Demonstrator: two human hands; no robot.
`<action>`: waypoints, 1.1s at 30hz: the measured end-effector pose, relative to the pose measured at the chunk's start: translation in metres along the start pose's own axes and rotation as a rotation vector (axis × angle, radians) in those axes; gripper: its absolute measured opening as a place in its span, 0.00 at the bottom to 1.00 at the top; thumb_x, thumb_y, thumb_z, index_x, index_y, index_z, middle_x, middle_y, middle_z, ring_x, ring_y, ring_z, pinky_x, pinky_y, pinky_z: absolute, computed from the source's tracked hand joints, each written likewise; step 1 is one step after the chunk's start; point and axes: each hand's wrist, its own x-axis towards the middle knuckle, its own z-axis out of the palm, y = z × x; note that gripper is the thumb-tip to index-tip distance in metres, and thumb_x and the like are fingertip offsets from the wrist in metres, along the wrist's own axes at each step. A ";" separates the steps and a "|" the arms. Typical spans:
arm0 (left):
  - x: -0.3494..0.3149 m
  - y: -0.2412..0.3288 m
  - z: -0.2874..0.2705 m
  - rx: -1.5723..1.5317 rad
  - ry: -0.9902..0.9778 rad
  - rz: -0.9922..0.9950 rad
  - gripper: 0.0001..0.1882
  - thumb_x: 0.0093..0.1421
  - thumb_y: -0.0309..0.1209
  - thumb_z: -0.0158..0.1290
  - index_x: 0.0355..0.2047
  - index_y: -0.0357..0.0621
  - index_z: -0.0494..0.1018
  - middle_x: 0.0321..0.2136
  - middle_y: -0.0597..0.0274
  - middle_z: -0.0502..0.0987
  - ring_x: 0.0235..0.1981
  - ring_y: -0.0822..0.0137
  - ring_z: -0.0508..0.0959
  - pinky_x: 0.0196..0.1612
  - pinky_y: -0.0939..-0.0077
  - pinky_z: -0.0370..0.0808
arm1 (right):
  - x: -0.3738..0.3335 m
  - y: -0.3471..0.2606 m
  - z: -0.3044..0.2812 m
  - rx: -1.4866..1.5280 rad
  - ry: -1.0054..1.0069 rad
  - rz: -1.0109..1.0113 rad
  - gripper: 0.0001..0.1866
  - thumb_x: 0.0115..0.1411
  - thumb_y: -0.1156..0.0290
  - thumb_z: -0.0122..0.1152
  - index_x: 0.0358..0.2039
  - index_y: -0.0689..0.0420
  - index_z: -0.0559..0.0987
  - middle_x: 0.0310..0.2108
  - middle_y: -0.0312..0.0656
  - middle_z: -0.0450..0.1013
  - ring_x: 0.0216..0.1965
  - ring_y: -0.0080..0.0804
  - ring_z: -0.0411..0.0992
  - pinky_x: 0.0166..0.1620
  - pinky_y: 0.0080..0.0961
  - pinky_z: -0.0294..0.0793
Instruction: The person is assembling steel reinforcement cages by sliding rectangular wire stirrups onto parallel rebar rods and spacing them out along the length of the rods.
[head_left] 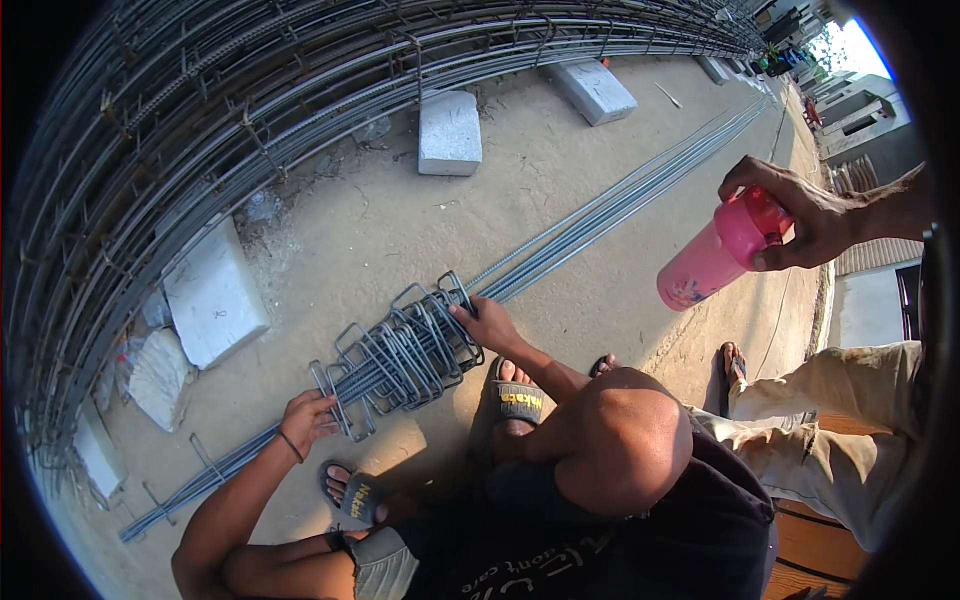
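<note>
A stack of bent steel stirrups (405, 350) hangs around a bundle of long ribbed steel bars (600, 225) lying across the ground. At the stack's right end, my right hand (487, 326) is closed on the edge of the stirrups, its fingertips partly hidden. To the left, my left hand (308, 416) grips a single stirrup (340, 402) that stands a little apart from the stack. Farther down the bars, two more stirrups (207, 458) sit spaced out toward the near left end.
At the right, another person's hand (815, 215) holds a pink bottle (708, 255) above the ground; their leg (830, 385) stands beside me. Long rebar cages (250, 130) rest on white blocks (450, 135) along the far left. My sandalled foot (518, 395) is near the stack.
</note>
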 end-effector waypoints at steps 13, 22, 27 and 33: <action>0.012 -0.007 -0.002 -0.027 -0.081 0.036 0.08 0.57 0.28 0.48 0.37 0.41 0.67 0.32 0.57 0.74 0.31 0.61 0.77 0.30 0.62 0.76 | -0.010 0.014 0.002 -0.009 0.042 -0.145 0.16 0.51 0.63 0.59 0.36 0.60 0.72 0.31 0.55 0.73 0.37 0.55 0.72 0.39 0.45 0.70; 0.030 -0.014 -0.018 -0.071 -0.101 -0.011 0.08 0.55 0.28 0.48 0.36 0.41 0.67 0.31 0.55 0.74 0.30 0.57 0.77 0.30 0.58 0.76 | -0.012 0.012 0.006 0.017 0.046 -0.166 0.16 0.53 0.65 0.58 0.37 0.63 0.68 0.30 0.58 0.72 0.36 0.58 0.71 0.39 0.46 0.69; 0.040 -0.018 -0.023 -0.061 -0.112 -0.026 0.08 0.56 0.29 0.47 0.37 0.43 0.67 0.32 0.56 0.75 0.32 0.56 0.76 0.31 0.56 0.75 | -0.011 0.013 0.008 0.016 0.013 -0.115 0.16 0.51 0.68 0.57 0.38 0.64 0.70 0.33 0.58 0.72 0.38 0.56 0.71 0.41 0.47 0.69; 0.041 -0.020 -0.024 -0.085 -0.118 -0.026 0.09 0.55 0.28 0.48 0.37 0.44 0.67 0.32 0.57 0.75 0.33 0.56 0.76 0.32 0.55 0.75 | -0.010 0.015 0.010 -0.018 0.032 -0.123 0.17 0.54 0.65 0.58 0.36 0.64 0.68 0.28 0.59 0.71 0.35 0.58 0.71 0.37 0.46 0.69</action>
